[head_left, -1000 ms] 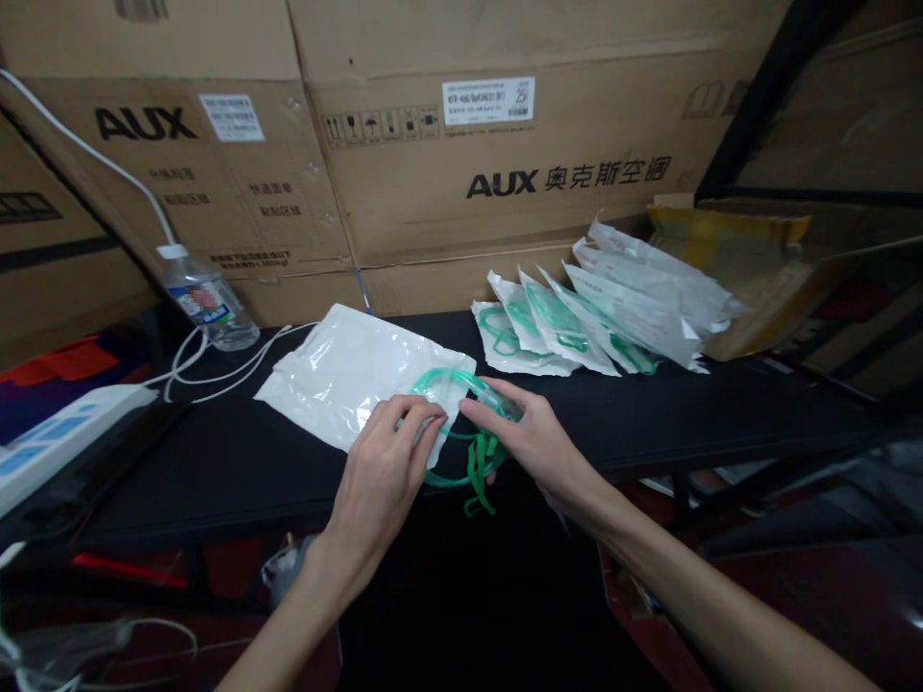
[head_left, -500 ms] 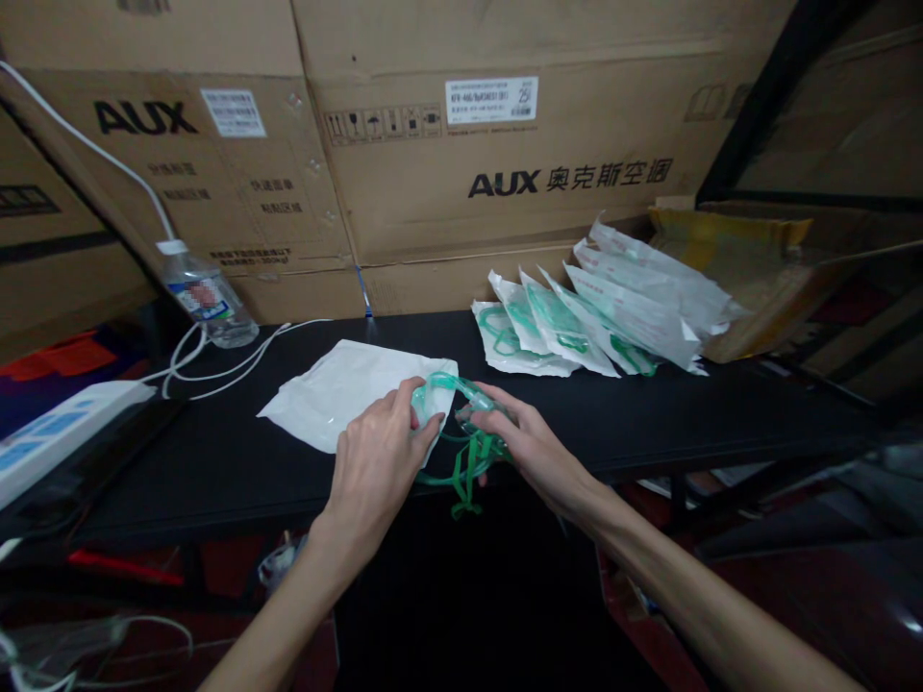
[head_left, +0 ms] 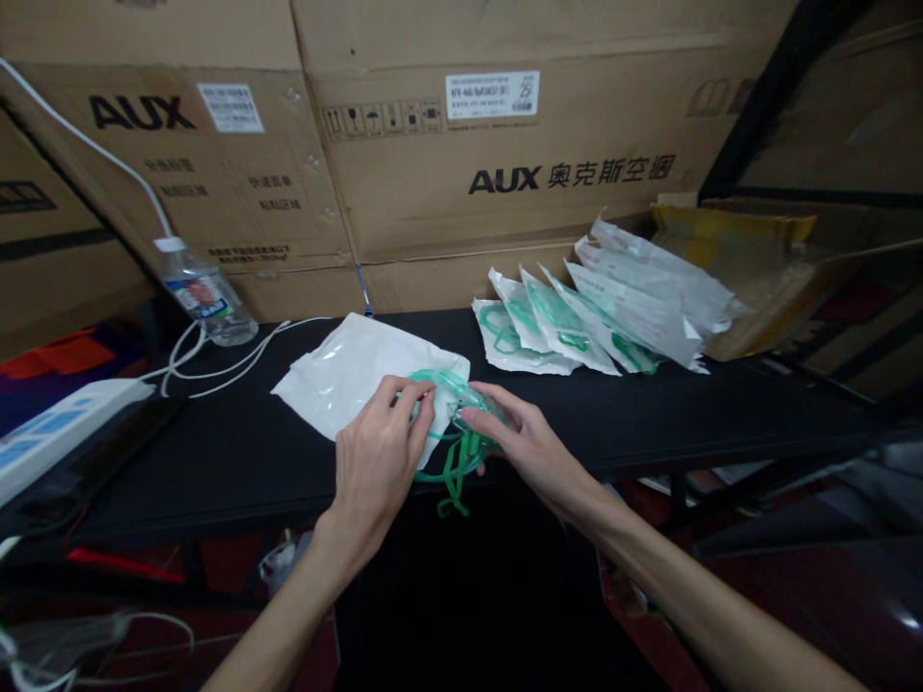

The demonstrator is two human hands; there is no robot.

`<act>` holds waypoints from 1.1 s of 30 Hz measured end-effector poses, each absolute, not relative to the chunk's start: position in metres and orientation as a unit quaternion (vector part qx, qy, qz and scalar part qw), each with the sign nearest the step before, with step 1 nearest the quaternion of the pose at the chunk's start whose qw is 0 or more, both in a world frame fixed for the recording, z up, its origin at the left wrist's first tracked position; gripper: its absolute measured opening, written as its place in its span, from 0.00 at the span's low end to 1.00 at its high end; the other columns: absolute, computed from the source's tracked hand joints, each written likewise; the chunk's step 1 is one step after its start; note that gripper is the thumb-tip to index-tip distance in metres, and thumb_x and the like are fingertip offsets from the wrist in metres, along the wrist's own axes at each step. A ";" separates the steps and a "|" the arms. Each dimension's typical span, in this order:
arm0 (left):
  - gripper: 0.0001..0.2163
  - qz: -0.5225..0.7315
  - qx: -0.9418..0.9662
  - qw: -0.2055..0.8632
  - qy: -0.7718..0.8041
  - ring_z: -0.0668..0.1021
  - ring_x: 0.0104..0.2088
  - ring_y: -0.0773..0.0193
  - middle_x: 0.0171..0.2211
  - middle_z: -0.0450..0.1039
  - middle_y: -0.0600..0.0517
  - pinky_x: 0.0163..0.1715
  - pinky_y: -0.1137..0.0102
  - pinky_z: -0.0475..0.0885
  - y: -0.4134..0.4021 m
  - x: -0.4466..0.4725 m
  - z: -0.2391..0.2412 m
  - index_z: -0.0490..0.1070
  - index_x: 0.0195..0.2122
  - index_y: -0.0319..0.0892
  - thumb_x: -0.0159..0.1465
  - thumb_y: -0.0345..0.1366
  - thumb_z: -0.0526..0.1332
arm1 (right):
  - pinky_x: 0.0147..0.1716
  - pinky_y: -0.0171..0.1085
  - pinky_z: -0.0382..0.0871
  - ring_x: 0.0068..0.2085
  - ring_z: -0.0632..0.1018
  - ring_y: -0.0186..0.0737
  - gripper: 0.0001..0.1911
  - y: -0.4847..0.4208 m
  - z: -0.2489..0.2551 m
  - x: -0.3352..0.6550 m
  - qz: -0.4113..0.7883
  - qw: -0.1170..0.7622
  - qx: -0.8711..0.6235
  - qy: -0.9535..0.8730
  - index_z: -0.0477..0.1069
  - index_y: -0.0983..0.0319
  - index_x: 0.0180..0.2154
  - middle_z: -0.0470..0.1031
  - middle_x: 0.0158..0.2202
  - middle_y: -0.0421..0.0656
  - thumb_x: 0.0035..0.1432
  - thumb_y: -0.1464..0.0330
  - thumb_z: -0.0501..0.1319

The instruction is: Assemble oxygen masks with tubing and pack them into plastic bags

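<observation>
A white plastic pouch (head_left: 350,375) lies on the black table (head_left: 237,461), its open end towards me. My left hand (head_left: 379,461) pinches the pouch's edge, fingers closed on it. A green oxygen mask with coiled tubing and a green strap (head_left: 458,452) sits at the pouch mouth, partly inside it. My right hand (head_left: 523,447) grips the mask from the right. The strap hangs over the table's front edge.
Several sealed pouches with green masks (head_left: 591,322) lean in a row at the back right. A water bottle (head_left: 202,293), white cables (head_left: 216,360) and a power strip (head_left: 50,428) lie at the left. AUX cardboard boxes (head_left: 505,144) form the back wall. An open carton (head_left: 757,259) stands at the right.
The pouch's far end dropped flat and then rose again. The mask and strap have shifted slightly left towards the pouch mouth. Both hands have kept their hold.
</observation>
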State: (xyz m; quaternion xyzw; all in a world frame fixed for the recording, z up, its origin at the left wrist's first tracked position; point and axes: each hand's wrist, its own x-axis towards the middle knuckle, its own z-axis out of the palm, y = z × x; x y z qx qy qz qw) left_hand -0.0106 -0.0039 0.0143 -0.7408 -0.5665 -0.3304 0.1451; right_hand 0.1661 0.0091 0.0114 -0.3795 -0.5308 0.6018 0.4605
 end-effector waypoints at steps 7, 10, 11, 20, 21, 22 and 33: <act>0.07 -0.383 -0.770 0.092 -0.502 0.80 0.42 0.63 0.43 0.77 0.51 0.39 0.71 0.72 -0.010 -0.005 0.013 0.72 0.47 0.45 0.73 0.35 0.55 | 0.20 0.32 0.72 0.28 0.75 0.35 0.27 0.012 0.005 0.161 0.564 0.519 -0.403 -0.500 0.72 0.64 0.52 0.77 0.37 0.42 0.55 0.56 0.70; 0.07 -0.395 -0.763 0.075 -0.506 0.80 0.41 0.62 0.43 0.77 0.50 0.40 0.70 0.73 -0.009 -0.004 0.014 0.72 0.46 0.44 0.73 0.36 0.55 | 0.16 0.32 0.69 0.23 0.74 0.34 0.27 0.011 0.006 0.159 0.578 0.511 -0.394 -0.499 0.73 0.65 0.48 0.76 0.30 0.39 0.53 0.55 0.71; 0.07 -0.396 -0.761 0.070 -0.509 0.80 0.41 0.62 0.43 0.77 0.50 0.40 0.70 0.73 -0.009 -0.004 0.014 0.72 0.46 0.44 0.73 0.36 0.55 | 0.17 0.32 0.69 0.23 0.74 0.34 0.26 0.011 0.007 0.159 0.581 0.508 -0.387 -0.504 0.74 0.66 0.48 0.76 0.30 0.39 0.54 0.55 0.70; 0.09 -0.359 -0.745 0.063 -0.559 0.79 0.31 0.66 0.40 0.77 0.52 0.32 0.72 0.70 -0.005 -0.007 0.019 0.73 0.49 0.45 0.73 0.37 0.56 | 0.26 0.35 0.71 0.27 0.74 0.34 0.25 0.009 0.004 0.161 0.621 0.496 -0.347 -0.497 0.72 0.62 0.57 0.78 0.34 0.42 0.62 0.58 0.64; 0.09 -0.355 -0.745 0.069 -0.560 0.78 0.30 0.66 0.40 0.77 0.52 0.31 0.72 0.69 -0.005 -0.007 0.020 0.74 0.48 0.45 0.73 0.37 0.56 | 0.26 0.34 0.71 0.27 0.74 0.34 0.25 0.008 0.005 0.161 0.620 0.494 -0.350 -0.499 0.71 0.62 0.58 0.79 0.35 0.42 0.62 0.59 0.64; 0.08 -0.356 -0.746 0.075 -0.557 0.78 0.31 0.66 0.40 0.77 0.53 0.31 0.72 0.69 -0.005 -0.007 0.021 0.74 0.47 0.45 0.73 0.38 0.56 | 0.26 0.34 0.71 0.28 0.74 0.34 0.25 0.008 0.005 0.161 0.615 0.494 -0.354 -0.502 0.71 0.62 0.58 0.79 0.37 0.43 0.62 0.59 0.64; 0.07 -0.358 -0.810 0.088 -0.456 0.79 0.40 0.62 0.40 0.76 0.51 0.40 0.69 0.72 -0.010 0.008 0.016 0.72 0.46 0.43 0.74 0.35 0.55 | 0.35 0.35 0.75 0.37 0.77 0.39 0.19 0.012 -0.002 0.154 0.566 0.565 -0.353 -0.485 0.77 0.62 0.49 0.80 0.44 0.45 0.61 0.58 0.66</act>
